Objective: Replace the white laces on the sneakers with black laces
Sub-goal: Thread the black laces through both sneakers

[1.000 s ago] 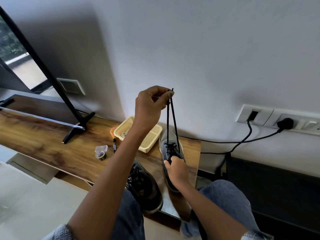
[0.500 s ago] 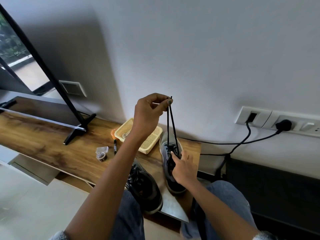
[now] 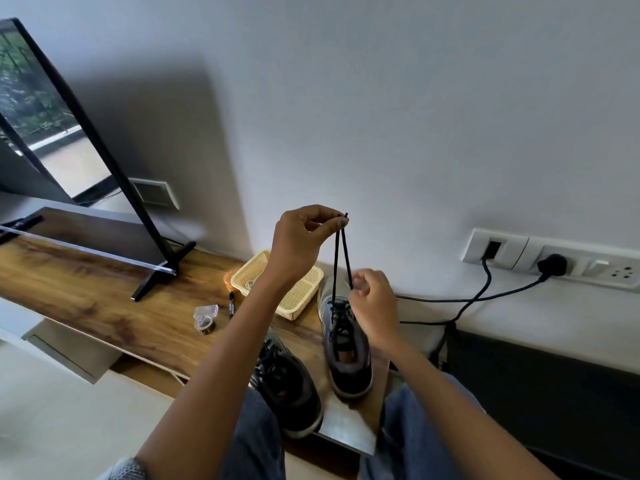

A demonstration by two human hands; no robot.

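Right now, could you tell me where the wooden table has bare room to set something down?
The free patch on the wooden table lies between the TV stand foot and the small tape roll. It is crowded around the yellow basket, marker and both sneakers.

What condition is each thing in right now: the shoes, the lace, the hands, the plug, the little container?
Right sneaker: upright on the shelf, black-laced.
Black lace: both ends pulled up taut.
Left hand: pinches the lace tips.
Right hand: pinches one strand lower down.
Left sneaker: black-laced, untouched.
Plug: in the socket.
Small container: lid open.
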